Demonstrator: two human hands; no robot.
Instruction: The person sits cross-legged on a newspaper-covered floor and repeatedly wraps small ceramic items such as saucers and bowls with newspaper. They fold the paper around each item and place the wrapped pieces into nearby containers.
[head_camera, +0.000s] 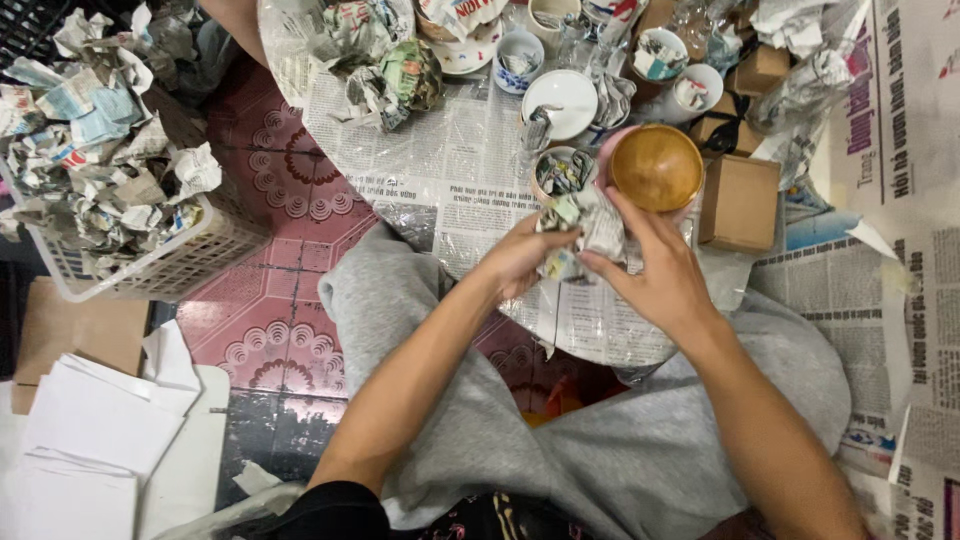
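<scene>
**Both hands bunched around a wad of newspaper, right over the low round table**

So the person is sitting on the floor in grey sweatpants (640, 450), looking straight down at their own hands. The left hand (520, 262) and the right hand (655, 272) are both closing on the same crumpled wad of printed newspaper (590, 232), fingers curled in narrow around it from either side. The wad is hovering just above the near edge of the round table covered in newspaper and clear plastic film (450, 190), right in front of the person's knees.

Just beyond the wad, a glossy amber-brown round bowl (657, 167) is sitting nearly touching the right hand's fingertips. Beside it on the left, a small white cup stuffed with crumpled paper (562, 172) is standing upright, and past that a white ceramic saucer (562, 100) is lying flat. A plain brown cardboard box (740, 202) is resting just right of the bowl, with more little boxes and cups crowding the far side of the table.

Off to the left, well apart from the hands, a white plastic laundry-style basket (170, 265) is holding a heap of crumpled paper balls. Below it, a stack of blank white paper sheets (90, 430) is lying on the floor. The floor itself is showing dark red patterned tiles (270, 310).
</scene>
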